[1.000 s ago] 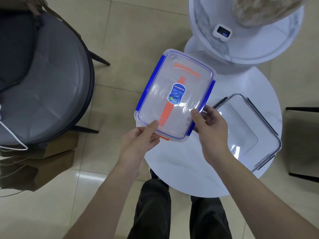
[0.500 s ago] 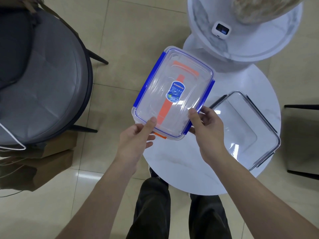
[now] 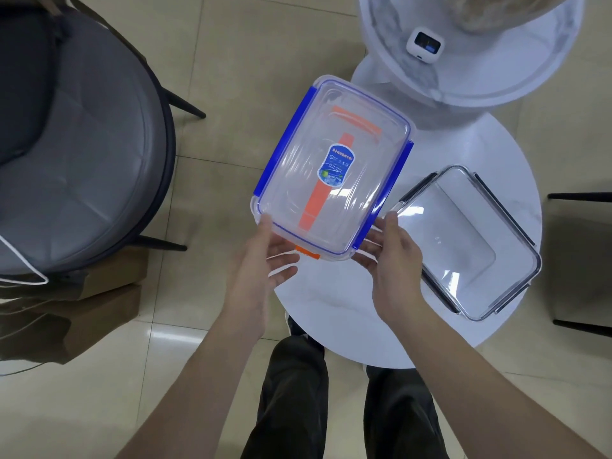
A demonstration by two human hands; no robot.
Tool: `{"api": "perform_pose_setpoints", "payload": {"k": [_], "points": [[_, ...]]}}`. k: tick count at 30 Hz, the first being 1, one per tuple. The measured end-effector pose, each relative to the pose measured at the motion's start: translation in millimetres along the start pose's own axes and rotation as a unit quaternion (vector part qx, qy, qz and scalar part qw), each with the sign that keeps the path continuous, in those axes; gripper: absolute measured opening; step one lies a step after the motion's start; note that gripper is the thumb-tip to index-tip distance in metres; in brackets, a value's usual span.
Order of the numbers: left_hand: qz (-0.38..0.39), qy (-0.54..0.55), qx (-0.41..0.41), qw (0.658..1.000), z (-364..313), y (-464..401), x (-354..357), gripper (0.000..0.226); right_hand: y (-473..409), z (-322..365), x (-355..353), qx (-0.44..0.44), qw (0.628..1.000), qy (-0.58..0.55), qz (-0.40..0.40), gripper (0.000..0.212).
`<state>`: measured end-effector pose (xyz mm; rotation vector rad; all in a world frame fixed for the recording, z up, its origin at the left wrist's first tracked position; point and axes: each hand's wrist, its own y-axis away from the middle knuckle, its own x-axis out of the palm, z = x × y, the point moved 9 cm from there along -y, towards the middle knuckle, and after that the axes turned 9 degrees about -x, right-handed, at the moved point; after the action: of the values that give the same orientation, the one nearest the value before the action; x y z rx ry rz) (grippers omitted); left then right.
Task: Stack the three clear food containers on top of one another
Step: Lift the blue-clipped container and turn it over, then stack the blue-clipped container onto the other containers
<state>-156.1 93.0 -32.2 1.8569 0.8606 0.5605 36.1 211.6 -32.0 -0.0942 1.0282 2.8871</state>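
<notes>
A clear container with blue side clips and a blue label (image 3: 331, 173) lies on top of a second clear container, of which only orange clips (image 3: 308, 252) and an orange strip show through. The pair sits at the left edge of the round white table (image 3: 331, 309). My left hand (image 3: 258, 270) is at the near left corner, fingers spread, thumb tip touching the lid. At the near right corner, my right hand (image 3: 394, 263) is also spread, thumb by the blue clip. A third clear container with grey clips (image 3: 463, 240) lies on the table to the right, apart from the pair.
A grey cushioned chair (image 3: 82, 160) stands to the left, with cardboard boxes (image 3: 99, 303) by its legs. A higher round white table (image 3: 480, 77) at the back carries a small white device (image 3: 424, 44). Dark chair legs (image 3: 579, 260) are at the right. My legs are below.
Both hands have loosened from their pinch on the blue-clipped container's near edge, and the fingers have spread. The container has settled a little lower and barely shifted.
</notes>
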Motion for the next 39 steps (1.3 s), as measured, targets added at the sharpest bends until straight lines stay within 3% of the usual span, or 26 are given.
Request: {"api": "perform_pose_setpoints", "payload": {"k": [3,7,13,20,28,32,39], "points": [[-0.023,0.066,-0.049,0.996,20.7,-7.7,-14.5,0.043,3.3,-20.4,-10.2,0.029,0.999,0.022,-0.013,0.027],[-0.076,0.028,-0.06,0.995,36.9,-16.1,-20.9,0.016,3.2,-33.5,-8.1,0.018,0.996,0.088,0.015,0.022],[-0.02,0.02,-0.077,0.997,37.4,-23.8,11.3,0.038,-5.9,-32.5,12.9,-0.02,0.987,0.144,0.069,0.041],[-0.02,0.018,-0.04,0.999,31.4,-19.4,20.5,0.039,-14.3,-30.3,15.4,-0.044,0.984,0.161,0.065,0.039],[-0.003,0.059,-0.041,0.997,50.6,-14.6,4.5,0.022,9.8,-53.8,9.4,0.006,0.981,0.155,0.115,0.032],[0.019,0.029,-0.018,0.999,56.3,-8.1,-12.6,0.03,25.5,-69.9,3.8,0.06,0.975,0.143,0.16,0.039],[0.033,-0.045,0.044,0.998,49.0,-2.4,-46.3,0.021,8.7,-55.7,-49.1,0.054,0.991,0.104,0.065,0.023]]}}
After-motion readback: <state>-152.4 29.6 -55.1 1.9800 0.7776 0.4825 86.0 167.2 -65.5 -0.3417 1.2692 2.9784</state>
